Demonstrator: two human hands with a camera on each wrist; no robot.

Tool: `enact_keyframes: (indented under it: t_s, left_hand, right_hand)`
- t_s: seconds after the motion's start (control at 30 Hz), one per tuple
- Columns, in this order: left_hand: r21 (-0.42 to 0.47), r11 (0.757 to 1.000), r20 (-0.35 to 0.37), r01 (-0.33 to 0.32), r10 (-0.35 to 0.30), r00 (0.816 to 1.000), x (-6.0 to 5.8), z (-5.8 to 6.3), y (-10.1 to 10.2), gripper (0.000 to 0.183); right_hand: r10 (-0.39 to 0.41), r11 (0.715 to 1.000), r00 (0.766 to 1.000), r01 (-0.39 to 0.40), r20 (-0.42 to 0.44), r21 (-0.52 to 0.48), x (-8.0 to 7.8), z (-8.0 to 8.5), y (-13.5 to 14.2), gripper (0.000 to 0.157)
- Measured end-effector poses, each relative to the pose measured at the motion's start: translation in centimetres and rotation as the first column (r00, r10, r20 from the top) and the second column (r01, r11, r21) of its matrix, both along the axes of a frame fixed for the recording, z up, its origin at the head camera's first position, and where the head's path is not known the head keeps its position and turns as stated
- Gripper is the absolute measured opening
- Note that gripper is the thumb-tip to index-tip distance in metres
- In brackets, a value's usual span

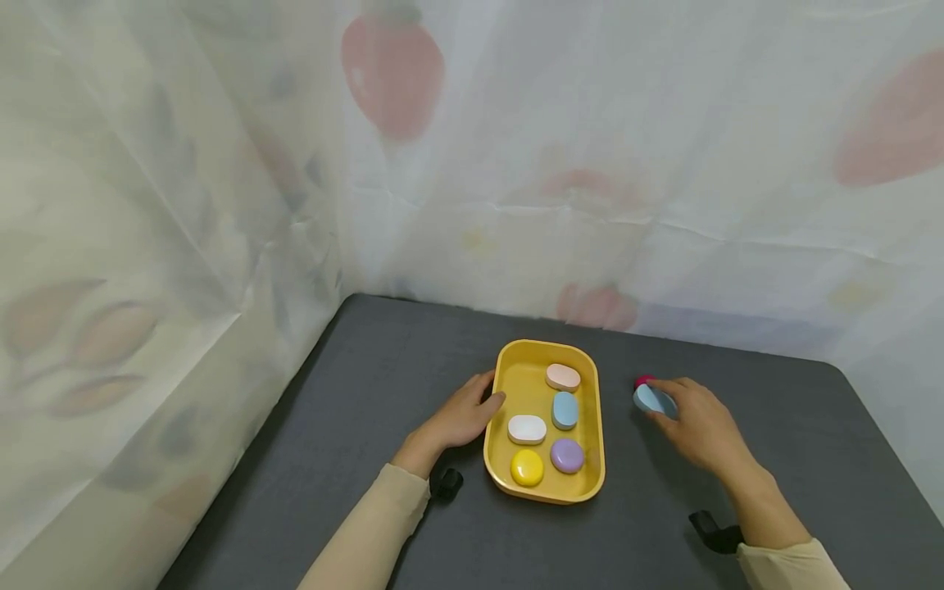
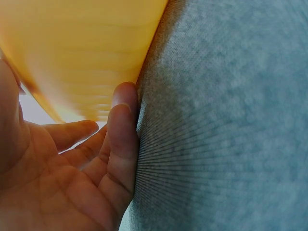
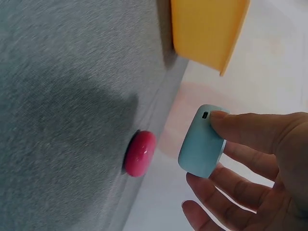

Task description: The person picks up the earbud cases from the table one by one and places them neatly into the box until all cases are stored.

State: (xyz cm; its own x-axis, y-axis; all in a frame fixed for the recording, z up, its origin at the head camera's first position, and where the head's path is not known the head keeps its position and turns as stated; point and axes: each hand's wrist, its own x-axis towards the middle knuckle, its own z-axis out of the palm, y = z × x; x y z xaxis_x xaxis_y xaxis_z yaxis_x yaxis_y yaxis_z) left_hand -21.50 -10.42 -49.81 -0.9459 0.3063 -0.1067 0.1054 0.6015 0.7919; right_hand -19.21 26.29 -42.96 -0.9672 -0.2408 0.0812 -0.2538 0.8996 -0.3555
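Note:
My right hand [image 1: 696,422] pinches a small light-blue oblong case [image 3: 202,142] between thumb and fingers, raised off the table to the right of the tray. A small dark slot shows at one end of it. Close by, a glossy pink-red rounded piece [image 3: 140,154] lies on the table, partly hidden by the blue case in the head view. At the left side of the yellow tray [image 1: 490,447], my left hand [image 1: 460,414] grips the wall, thumb over the rim and fingers against the outside.
Inside the tray lie a pale pink oblong piece [image 1: 563,377], a blue one [image 1: 565,410], a white one [image 1: 527,429], a round yellow piece [image 1: 527,468] and a round purple one [image 1: 567,456]. A printed curtain [image 1: 501,262] borders the dark grey table [image 1: 354,410] behind and left.

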Motion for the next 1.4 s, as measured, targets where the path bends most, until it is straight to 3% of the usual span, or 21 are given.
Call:
enact_keyframes:
  t_s: [0.8, 1.4]
  left_hand:
    - [0.006, 1.0, -0.002, 0.004, -0.004, 1.0, 0.0, 0.0, 0.0, 0.061]
    - [-0.01, 1.0, 0.006, -0.007, 0.007, 1.0, -0.1, 0.0, 0.1, 0.063]
  right_hand:
    - [0.071, 0.997, 0.995, -0.072, -0.071, -0.016, -0.5, 1.5, -2.5, 0.051]
    - [0.098, 0.995, 0.994, -0.098, -0.042, -0.014, -0.7, 2.4, -4.5, 0.052]
